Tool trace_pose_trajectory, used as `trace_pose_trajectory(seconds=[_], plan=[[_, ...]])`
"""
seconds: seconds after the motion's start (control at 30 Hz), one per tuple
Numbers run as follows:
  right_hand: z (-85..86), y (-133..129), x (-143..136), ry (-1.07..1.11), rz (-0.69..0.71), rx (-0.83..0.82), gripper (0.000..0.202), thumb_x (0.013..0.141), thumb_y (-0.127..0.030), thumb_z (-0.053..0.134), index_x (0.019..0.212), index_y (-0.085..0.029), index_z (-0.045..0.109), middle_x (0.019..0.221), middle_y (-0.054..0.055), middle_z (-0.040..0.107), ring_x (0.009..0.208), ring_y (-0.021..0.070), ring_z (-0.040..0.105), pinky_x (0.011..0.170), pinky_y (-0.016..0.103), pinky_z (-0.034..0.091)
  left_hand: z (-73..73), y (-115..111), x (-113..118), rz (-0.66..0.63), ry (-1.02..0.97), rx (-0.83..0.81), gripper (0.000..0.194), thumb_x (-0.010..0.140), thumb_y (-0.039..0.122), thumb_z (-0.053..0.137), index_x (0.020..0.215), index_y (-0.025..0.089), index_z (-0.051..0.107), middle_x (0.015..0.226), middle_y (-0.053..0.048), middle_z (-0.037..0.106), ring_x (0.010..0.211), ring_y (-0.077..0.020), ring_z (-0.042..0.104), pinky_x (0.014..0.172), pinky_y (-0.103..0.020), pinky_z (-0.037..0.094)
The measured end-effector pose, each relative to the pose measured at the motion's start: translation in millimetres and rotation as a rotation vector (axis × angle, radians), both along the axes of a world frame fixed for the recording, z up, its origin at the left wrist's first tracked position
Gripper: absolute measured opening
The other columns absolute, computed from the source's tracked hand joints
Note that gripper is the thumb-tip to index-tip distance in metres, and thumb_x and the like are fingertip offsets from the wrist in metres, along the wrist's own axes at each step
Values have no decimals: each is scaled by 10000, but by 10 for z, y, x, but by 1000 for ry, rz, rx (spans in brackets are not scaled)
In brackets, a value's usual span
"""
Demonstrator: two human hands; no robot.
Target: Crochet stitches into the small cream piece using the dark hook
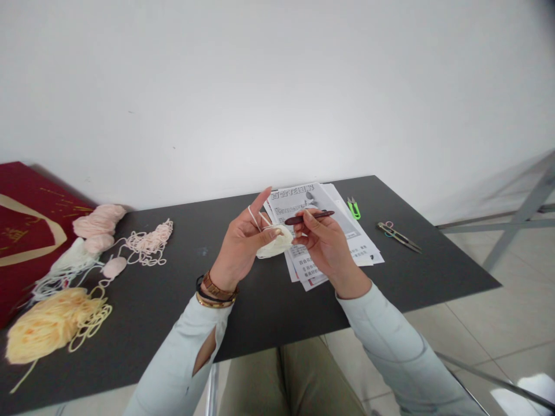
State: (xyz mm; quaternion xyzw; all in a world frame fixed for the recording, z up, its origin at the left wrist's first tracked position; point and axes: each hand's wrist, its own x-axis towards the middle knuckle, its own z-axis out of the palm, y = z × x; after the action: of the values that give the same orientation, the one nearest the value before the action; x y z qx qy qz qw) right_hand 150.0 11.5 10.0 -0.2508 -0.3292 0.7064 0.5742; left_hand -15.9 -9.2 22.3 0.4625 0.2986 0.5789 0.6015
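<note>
My left hand point(245, 242) pinches a cream-white crocheted piece point(274, 244) between thumb and fingers, its index finger raised. A strand of white yarn point(252, 215) loops round that raised finger and runs down toward the piece. In my right hand point(323, 242) is a crochet hook with a dark brown handle point(318, 215), gripped between thumb and fingers and lying nearly level. The hook's tip is too small to make out. Both hands are close together above the table, in front of printed sheets point(359, 245).
Pink yarn point(97, 225), a yellow skein point(47, 326) and a loose pink tangle point(151, 242) lie on the left of the black table point(186, 323), by a red bag point(30, 231). Green thread snips point(354, 208) and scissors point(399, 237) lie to the right. A white wall stands behind.
</note>
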Motion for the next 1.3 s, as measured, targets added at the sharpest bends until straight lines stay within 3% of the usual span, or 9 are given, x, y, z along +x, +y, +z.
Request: trace_pose_trajectory(seconds=[0.2,0.37,0.63,1.03,1.3], plan=[[17,10,7,-25,-41,-26,269,672,-357,849,780,-153,711,571,-32,685,463,67,613,447,147,577,-48,18,-33,88,157,142,739,773,185,753,1437,337,466,723,37,583,625,-97,504,584,-217,458],[6,22,-2,-18,-39,-67,299,633,-357,873,773,-145,717,585,-4,726,459,82,655,465,135,576,-57,25,-42,121,219,151,737,763,197,765,1432,324,482,725,28,565,625,-97,470,574,-214,442],[-7,-19,-25,26,-55,-23,282,641,-348,870,809,-166,736,618,4,753,501,92,690,531,143,594,-41,4,4,79,71,54,660,723,159,791,1335,309,595,715,42,562,647,-74,514,627,-193,466],[-44,5,-18,30,-5,-65,258,666,-332,858,812,-160,733,621,5,752,496,92,686,521,143,593,19,-29,34,18,17,51,977,751,135,772,1524,417,245,689,54,529,606,-90,501,580,-215,449],[-41,25,2,11,18,-98,228,716,-326,823,811,-147,719,614,7,739,489,95,676,510,154,597,31,-38,42,38,66,82,1025,754,173,777,1544,409,168,669,54,519,574,-103,470,552,-238,427]])
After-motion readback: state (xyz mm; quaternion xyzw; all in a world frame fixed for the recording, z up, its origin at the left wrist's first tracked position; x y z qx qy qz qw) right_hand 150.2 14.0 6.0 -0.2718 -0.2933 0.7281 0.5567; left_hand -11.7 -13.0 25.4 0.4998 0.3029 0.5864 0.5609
